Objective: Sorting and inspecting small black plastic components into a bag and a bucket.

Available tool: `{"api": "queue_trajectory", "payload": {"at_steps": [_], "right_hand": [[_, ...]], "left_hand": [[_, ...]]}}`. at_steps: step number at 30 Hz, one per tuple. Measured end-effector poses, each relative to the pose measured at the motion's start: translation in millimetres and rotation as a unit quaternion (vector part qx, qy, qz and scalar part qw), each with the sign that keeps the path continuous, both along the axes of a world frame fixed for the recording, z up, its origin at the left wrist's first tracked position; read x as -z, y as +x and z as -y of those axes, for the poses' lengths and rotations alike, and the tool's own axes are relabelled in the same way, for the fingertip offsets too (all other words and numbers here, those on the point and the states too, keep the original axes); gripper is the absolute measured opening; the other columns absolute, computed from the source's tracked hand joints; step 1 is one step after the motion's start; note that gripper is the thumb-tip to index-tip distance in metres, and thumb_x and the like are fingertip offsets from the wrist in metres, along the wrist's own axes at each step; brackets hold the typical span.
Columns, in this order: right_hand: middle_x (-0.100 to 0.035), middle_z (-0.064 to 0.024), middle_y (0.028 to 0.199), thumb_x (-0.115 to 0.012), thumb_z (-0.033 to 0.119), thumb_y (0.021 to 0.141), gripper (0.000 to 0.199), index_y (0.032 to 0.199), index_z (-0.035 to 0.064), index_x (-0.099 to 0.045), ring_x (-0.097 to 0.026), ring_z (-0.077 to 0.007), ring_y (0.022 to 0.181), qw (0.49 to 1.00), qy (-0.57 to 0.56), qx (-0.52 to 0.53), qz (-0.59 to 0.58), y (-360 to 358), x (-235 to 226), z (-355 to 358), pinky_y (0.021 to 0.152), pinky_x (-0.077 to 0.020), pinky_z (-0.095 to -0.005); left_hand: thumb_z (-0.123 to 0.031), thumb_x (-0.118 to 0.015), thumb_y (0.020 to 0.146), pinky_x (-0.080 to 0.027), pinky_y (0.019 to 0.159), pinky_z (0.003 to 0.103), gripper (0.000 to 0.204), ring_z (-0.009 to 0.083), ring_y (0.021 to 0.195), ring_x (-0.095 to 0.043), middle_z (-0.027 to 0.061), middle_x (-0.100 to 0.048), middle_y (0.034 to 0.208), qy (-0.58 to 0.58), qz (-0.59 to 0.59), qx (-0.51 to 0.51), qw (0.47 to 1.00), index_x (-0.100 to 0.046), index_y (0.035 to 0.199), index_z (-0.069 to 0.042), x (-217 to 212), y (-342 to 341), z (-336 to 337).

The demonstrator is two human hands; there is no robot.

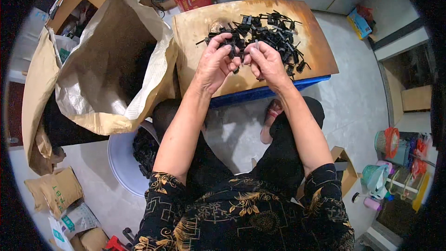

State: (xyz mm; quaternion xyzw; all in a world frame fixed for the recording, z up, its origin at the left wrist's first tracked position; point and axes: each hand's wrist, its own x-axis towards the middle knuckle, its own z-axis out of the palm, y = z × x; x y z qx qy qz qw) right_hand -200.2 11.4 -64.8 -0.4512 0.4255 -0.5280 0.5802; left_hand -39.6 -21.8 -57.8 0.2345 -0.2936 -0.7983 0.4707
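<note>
Largest is the open brown paper sack with a white woven lining [107,123], leaning at the person's left; it looks best left alone, with the left elbow kept off its rim. Next comes the tan, brown-stained flat board [190,23], a sound surface to work above, since a dropped piece would probably land on it. Below the sack stands the round white plastic tub [116,158], with dark pieces inside. On the board's far half spreads the tangled heap of small black plastic-looking parts with thin stems [278,35]; lifting one at a time should avoid snagging.

Both forearms reach forward, converging, and the hands nearly meet above the board's near half. The left hand [214,65] is turned palm inward, thumb and forefinger pinching a small black part [232,52] (best gripped lightly, I'd judge, so it can be turned). The right hand [267,61] shows its back, fingertips bunched beside that part; whether they grasp it too, I cannot tell.
</note>
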Motion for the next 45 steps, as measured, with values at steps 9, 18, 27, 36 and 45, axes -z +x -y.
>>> {"api": "queue_trajectory", "payload": {"at_steps": [9, 18, 27, 36, 45], "right_hand": [[-0.055, 0.0008, 0.068, -0.054, 0.023, 0.088, 0.022, 0.103, 0.0065, -0.052, -0.038, -0.0012, 0.043, 0.999, 0.007, -0.044, 0.014, -5.6, 1.4, -5.0, 0.037, -0.0247, -0.0145], [-0.052, 0.0049, 0.066, -0.057, 0.027, 0.086, 0.022, 0.098, 0.0088, -0.055, -0.035, 0.0, 0.044, 0.996, 0.042, -0.073, -0.043, -11.9, -1.8, -5.4, 0.038, -0.0243, -0.0148], [-0.046, 0.0076, 0.064, -0.054, 0.027, 0.088, 0.019, 0.089, 0.0082, -0.056, -0.034, 0.0008, 0.047, 0.982, -0.041, -0.015, -0.182, -1.4, 8.7, -0.6, 0.038, -0.0245, -0.0157], [-0.036, 0.0046, 0.054, -0.039, 0.028, 0.094, 0.024, 0.106, 0.008, -0.045, -0.027, -0.0032, 0.041, 0.994, 0.105, -0.013, -0.003, 13.3, -3.2, -8.7, 0.035, -0.0209, -0.0177], [-0.034, 0.0064, 0.053, -0.041, 0.026, 0.094, 0.019, 0.104, 0.0096, -0.044, -0.025, -0.0021, 0.039, 0.993, 0.117, -0.02, 0.016, 12.5, -2.5, -1.2, 0.035, -0.0201, -0.0173]], "left_hand": [[-0.01, -0.053, 0.086, -0.052, 0.056, 0.021, 0.038, 0.0143, 0.063, -0.059, 0.0103, -0.058, 0.085, -0.047, 0.005, 0.151, 0.987, -0.043, 0.122, -0.004, 7.4, 5.4, -7.3], [-0.012, -0.054, 0.085, -0.051, 0.061, 0.022, 0.039, 0.0126, 0.068, -0.059, 0.0083, -0.058, 0.087, -0.086, 0.103, 0.179, 0.975, -0.044, 0.121, -0.004, -3.2, 1.2, -10.7], [-0.006, -0.046, 0.088, -0.049, 0.064, 0.024, 0.034, 0.0103, 0.074, -0.057, 0.0046, -0.058, 0.089, -0.314, 0.372, 0.052, 0.872, -0.044, 0.121, -0.005, 9.2, -5.3, -17.2], [-0.008, -0.045, 0.089, -0.05, 0.061, 0.024, 0.032, 0.0105, 0.075, -0.056, 0.0072, -0.057, 0.089, -0.233, 0.319, -0.001, 0.919, -0.044, 0.121, -0.003, 13.6, -15.0, -7.8], [-0.005, -0.048, 0.087, -0.051, 0.061, 0.024, 0.03, 0.0097, 0.074, -0.057, 0.0071, -0.06, 0.092, -0.266, 0.353, -0.028, 0.897, -0.049, 0.117, -0.001, 14.3, -18.5, -3.2]]}}
